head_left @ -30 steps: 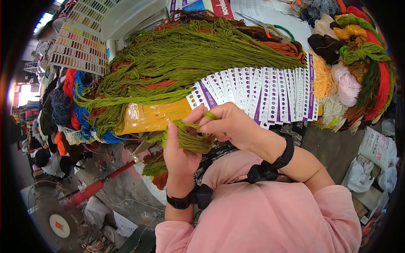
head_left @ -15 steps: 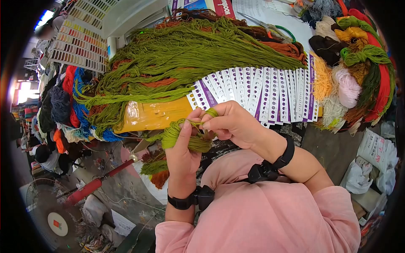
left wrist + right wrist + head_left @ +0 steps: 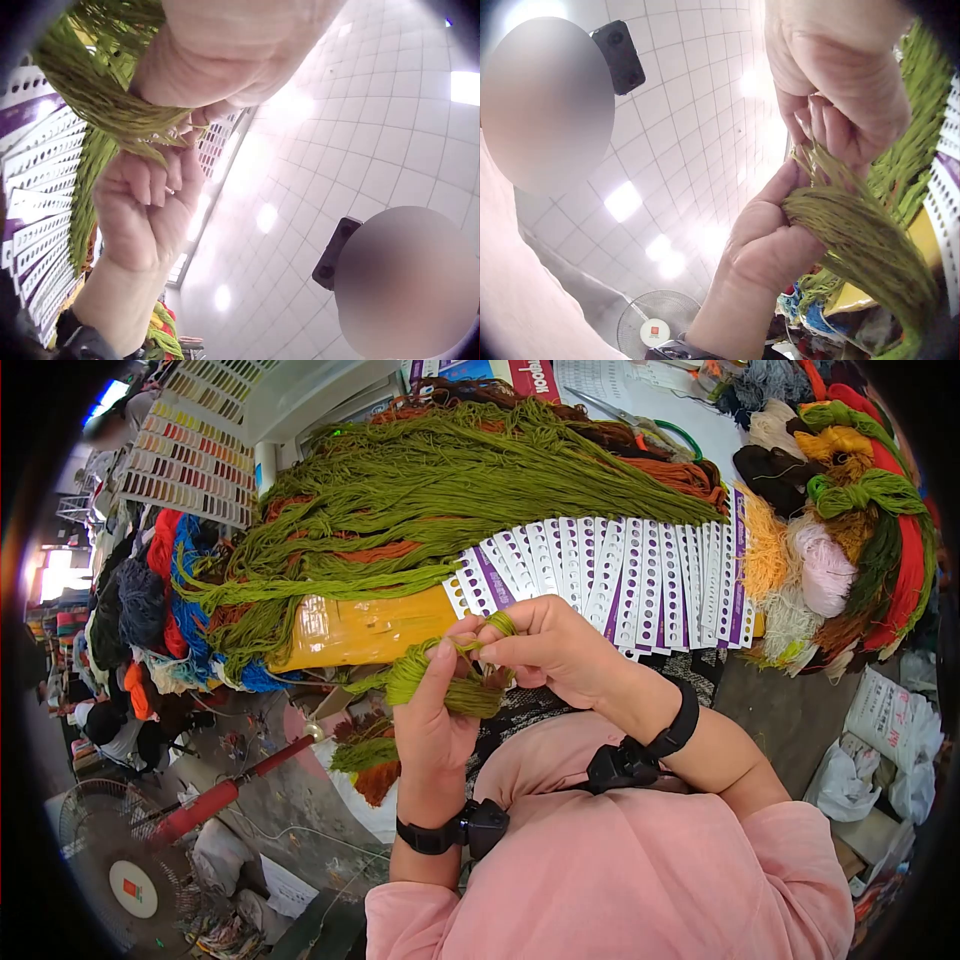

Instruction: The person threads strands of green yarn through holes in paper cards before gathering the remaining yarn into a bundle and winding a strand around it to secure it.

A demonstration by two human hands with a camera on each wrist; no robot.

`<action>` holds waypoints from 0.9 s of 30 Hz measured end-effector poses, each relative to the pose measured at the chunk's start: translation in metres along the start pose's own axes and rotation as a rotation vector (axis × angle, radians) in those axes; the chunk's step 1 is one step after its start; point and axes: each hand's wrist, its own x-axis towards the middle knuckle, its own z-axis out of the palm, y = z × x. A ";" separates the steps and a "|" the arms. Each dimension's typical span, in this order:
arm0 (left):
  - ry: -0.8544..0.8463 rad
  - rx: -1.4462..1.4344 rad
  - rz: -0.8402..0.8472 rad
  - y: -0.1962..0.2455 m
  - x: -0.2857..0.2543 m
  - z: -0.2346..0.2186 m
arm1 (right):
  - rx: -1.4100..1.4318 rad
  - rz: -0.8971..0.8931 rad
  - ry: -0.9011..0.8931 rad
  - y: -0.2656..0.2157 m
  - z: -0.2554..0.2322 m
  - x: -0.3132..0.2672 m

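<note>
In the head view a bundle of olive-green thread point(image 3: 470, 698) lies across my left hand point(image 3: 432, 725), which grips it with the thumb over the front. My right hand point(image 3: 565, 660) meets it at the fingertips and pinches thin green strands drawn out of the bundle. A small green loop point(image 3: 500, 623) passes round a right finger. From the right wrist, the bundle point(image 3: 855, 232) hangs from the left hand point(image 3: 754, 251) with its tail trailing down. The left wrist view shows the right hand point(image 3: 146, 202) with curled fingers at the strand ends.
Long green hanks point(image 3: 480, 475) cover the table beyond the hands, over rust-coloured thread. White-and-purple punched cards point(image 3: 600, 575) fan out beside a yellow packet point(image 3: 370, 630). Scissors point(image 3: 640, 430) lie at the back. Coloured skeins point(image 3: 825, 565) pile at right; a fan point(image 3: 130, 880) stands at lower left.
My left thumb has bent over the bundle toward the right fingertips. The green loop by the right finger shows a little larger. Both hands otherwise stay in nearly the same place.
</note>
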 end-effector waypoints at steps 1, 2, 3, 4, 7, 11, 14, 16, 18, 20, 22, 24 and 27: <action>-0.030 -0.009 -0.014 0.000 0.001 -0.002 | -0.037 0.006 0.007 -0.002 0.002 0.000; -0.060 -0.018 -0.028 -0.001 0.002 -0.005 | -0.074 0.012 0.014 -0.006 0.004 -0.002; -0.091 -0.027 -0.042 -0.002 0.003 -0.008 | -0.110 0.018 0.021 -0.008 0.006 -0.002; -0.067 -0.011 -0.036 -0.002 0.003 -0.007 | -0.154 -0.012 0.020 -0.005 0.007 -0.001; -0.006 0.028 -0.022 -0.004 0.003 -0.004 | -0.219 -0.074 0.018 0.000 0.011 0.000; -0.013 0.043 0.011 -0.003 0.002 0.000 | -0.091 -0.036 -0.053 0.003 -0.002 0.002; -0.108 -0.001 -0.017 -0.001 0.003 -0.007 | 0.126 0.032 -0.122 -0.002 -0.010 0.000; -0.138 -0.015 -0.028 -0.002 0.002 -0.007 | 0.164 0.046 -0.123 -0.003 -0.010 0.000; -0.122 0.007 -0.006 -0.002 -0.001 -0.003 | 0.065 0.023 -0.097 -0.001 -0.008 0.004; -0.105 0.086 0.001 -0.001 -0.002 0.001 | 0.005 0.047 -0.079 -0.003 -0.003 0.004; -0.129 0.144 0.012 -0.001 -0.002 0.002 | -0.061 0.046 -0.046 -0.008 0.008 0.003; -0.194 0.183 0.019 -0.003 -0.001 0.000 | -0.131 0.018 0.008 -0.012 0.021 -0.002; -0.250 0.130 -0.015 -0.002 0.000 -0.001 | -0.134 0.016 -0.016 -0.009 0.018 0.000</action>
